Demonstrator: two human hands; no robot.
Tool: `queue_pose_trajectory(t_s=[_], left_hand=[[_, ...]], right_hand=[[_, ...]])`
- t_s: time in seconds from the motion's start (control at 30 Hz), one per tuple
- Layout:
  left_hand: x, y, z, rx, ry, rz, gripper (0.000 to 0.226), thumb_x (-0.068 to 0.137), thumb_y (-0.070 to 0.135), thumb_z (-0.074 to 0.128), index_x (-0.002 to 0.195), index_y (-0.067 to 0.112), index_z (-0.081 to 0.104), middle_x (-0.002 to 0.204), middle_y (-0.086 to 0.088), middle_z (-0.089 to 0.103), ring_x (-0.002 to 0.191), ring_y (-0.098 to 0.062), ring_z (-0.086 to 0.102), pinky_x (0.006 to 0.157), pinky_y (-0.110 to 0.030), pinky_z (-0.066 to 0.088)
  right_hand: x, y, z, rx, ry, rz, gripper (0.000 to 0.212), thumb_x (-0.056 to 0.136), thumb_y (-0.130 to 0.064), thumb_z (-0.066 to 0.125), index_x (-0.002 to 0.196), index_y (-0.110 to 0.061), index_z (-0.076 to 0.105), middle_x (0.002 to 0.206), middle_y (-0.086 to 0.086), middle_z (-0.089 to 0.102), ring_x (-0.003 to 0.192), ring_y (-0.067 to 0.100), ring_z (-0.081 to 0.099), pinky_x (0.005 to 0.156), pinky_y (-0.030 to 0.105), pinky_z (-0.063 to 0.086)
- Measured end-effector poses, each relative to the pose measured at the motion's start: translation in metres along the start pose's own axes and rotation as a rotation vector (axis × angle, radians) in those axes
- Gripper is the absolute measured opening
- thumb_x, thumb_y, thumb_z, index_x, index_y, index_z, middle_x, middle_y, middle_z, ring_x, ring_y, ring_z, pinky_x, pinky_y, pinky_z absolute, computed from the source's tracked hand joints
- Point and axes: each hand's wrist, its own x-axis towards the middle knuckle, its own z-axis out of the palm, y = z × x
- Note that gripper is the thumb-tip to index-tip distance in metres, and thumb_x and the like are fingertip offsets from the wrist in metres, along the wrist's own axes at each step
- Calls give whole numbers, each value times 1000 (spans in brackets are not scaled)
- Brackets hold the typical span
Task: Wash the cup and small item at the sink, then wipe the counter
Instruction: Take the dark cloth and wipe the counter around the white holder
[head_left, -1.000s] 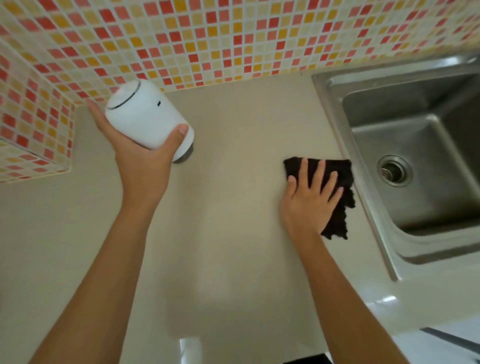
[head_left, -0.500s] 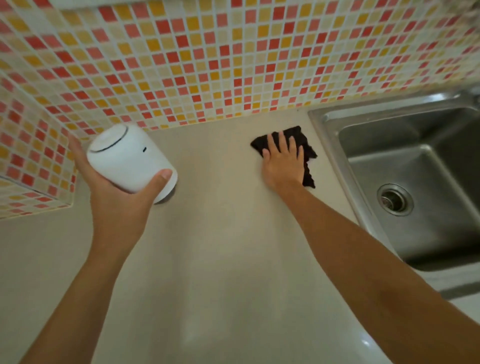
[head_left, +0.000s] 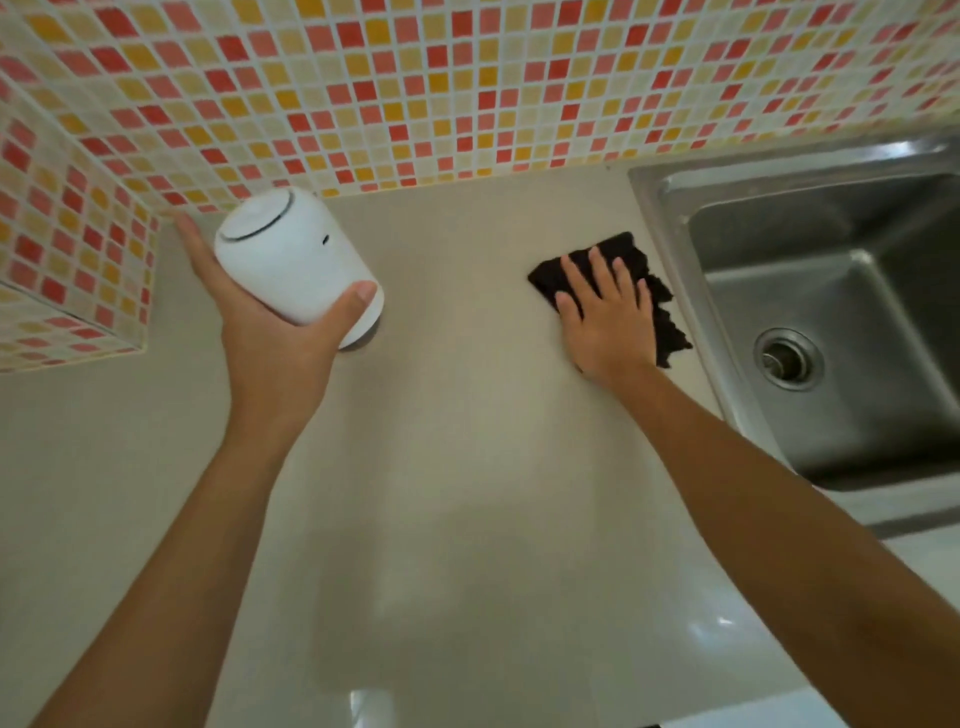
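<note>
My left hand grips a white cylindrical cup with a lid, held tilted above the beige counter near the back left corner. My right hand lies flat, fingers spread, pressing a dark cloth onto the counter just left of the sink. Part of the cloth is hidden under my palm. No small item is visible.
A steel sink with a round drain takes up the right side. Mosaic tile wall runs along the back, and a tiled block juts out at the left. The counter's front edge is at the bottom.
My right hand slid the cloth from mid-counter up to the back wall, then back toward me along the sink edge. The cup stays held in my left hand.
</note>
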Motion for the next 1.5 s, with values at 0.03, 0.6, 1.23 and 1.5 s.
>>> queue_pose_trajectory(t_s=[0.03,0.6,1.23,1.5], left_hand=[[-3,-1,2,-10,-1,-12,125,68,33,85,151,18,-8,142,10,34,113,19,45,106,-27,40],[-39,-16,57,-65,-80,-91,127,66,27,86,151,22,-8,126,27,36,109,22,45,97,-10,40],[-65,-13,120,-122,-217,-48,137,59,31,90,151,21,-11,144,6,40,132,-6,41,111,-29,36],[-75,-20,128,-109,-263,-58,137,56,33,91,150,27,-8,144,6,42,133,-4,40,108,-19,33]], right_hand=[[-7,7,-1,2,11,28,54,98,-52,14,150,-36,14,160,-1,11,146,25,6,118,49,5],[-91,-2,12,-86,27,-181,56,93,-64,28,145,-44,27,156,-4,25,144,26,18,114,57,11],[-289,20,19,-36,-51,-3,61,93,-64,29,147,-36,30,155,2,28,144,29,19,113,56,19],[-169,42,10,4,164,215,49,97,-50,33,143,-34,38,151,4,37,141,29,26,113,49,19]])
